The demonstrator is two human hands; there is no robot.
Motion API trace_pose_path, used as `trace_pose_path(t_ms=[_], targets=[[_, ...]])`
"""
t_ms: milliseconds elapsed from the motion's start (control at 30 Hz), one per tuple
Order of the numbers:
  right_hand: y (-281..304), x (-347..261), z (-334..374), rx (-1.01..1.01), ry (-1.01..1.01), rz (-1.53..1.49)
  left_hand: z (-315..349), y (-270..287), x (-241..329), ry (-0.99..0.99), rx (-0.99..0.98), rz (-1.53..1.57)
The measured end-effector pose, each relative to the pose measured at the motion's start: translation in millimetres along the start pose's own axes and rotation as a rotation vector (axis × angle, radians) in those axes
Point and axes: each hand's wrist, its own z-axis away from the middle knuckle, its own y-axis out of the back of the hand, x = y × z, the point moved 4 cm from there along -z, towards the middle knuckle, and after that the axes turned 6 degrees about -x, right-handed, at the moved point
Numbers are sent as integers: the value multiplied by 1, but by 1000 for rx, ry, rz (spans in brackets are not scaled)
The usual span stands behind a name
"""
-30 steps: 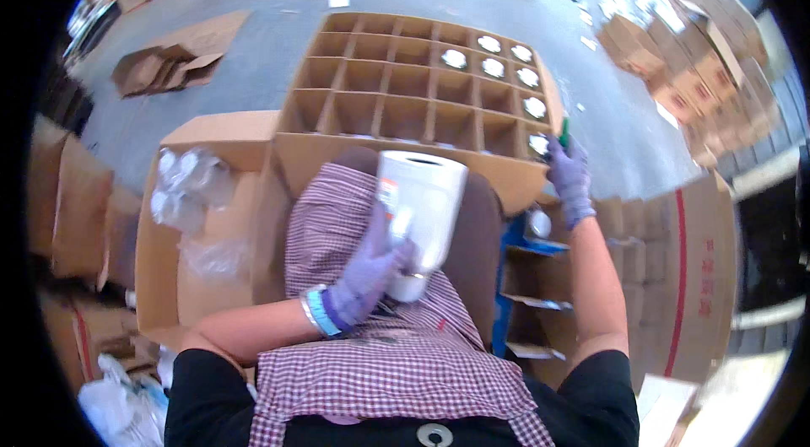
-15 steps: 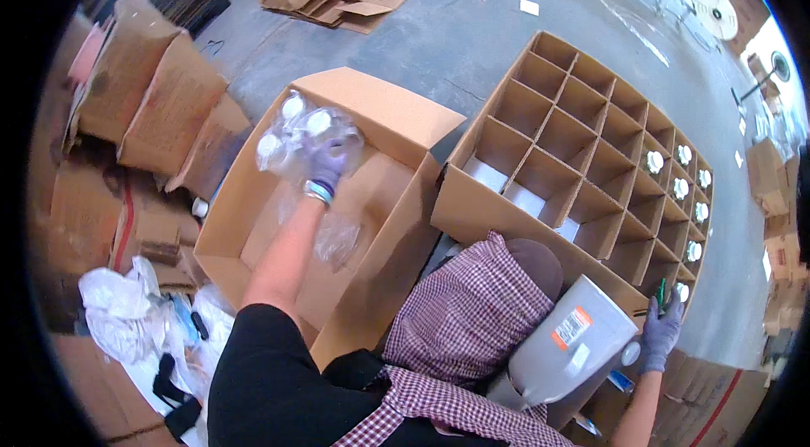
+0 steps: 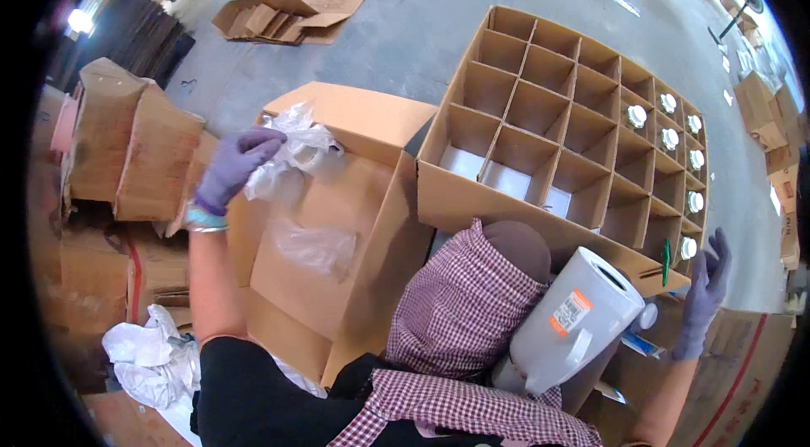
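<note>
My left hand (image 3: 236,164), in a purple glove, is closed at the left side of an open cardboard box (image 3: 354,312). Its fingertips pinch the edge of a crumpled clear plastic bag (image 3: 304,143), though blur softens the detail there. Another clear plastic bag (image 3: 316,249) lies lower in the same box. Gloved as well, my right hand (image 3: 706,295) is open and holds nothing, its fingers raised beside the near right corner of a divided carton (image 3: 506,215). A thin green tool (image 3: 666,261) stands at that corner. White-capped bottles (image 3: 694,202) fill several right-hand cells.
A grey cylinder with a handle (image 3: 557,337) leans by my checked apron (image 3: 456,304). Folded cardboard (image 3: 139,143) and white plastic sheeting (image 3: 152,354) are at left. Flattened cardboard (image 3: 337,4) lies on the floor beyond. More boxes (image 3: 764,110) stand far right.
My left hand has drawn left from among the bagged white-topped items to the box's left side. My right hand has left the green tool and opened. The view has shifted.
</note>
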Motion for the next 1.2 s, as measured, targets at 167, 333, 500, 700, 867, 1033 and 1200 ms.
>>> trace_pose_path(t_ms=[167,333,500,700,867,1033,1200], targets=[[-38,-121,10,-131,283,-289,83,54,149,-736,-63,344],[-81,-233,54,-385,685,-367,52,0,269,-1446,-632,1161],[-137,-233,65,-299,665,-345,-4,-75,340,-1327,-749,1589],[-133,-193,40,-215,128,-1051,-109,-164,302,-692,210,345],[-96,-153,3,-179,202,-718,15,-225,319,-813,542,552],[-94,-165,5,-241,425,-548,-7,-257,314,-460,-424,785],[-113,-63,-29,-104,80,-3,-47,-268,268,-441,53,1158]])
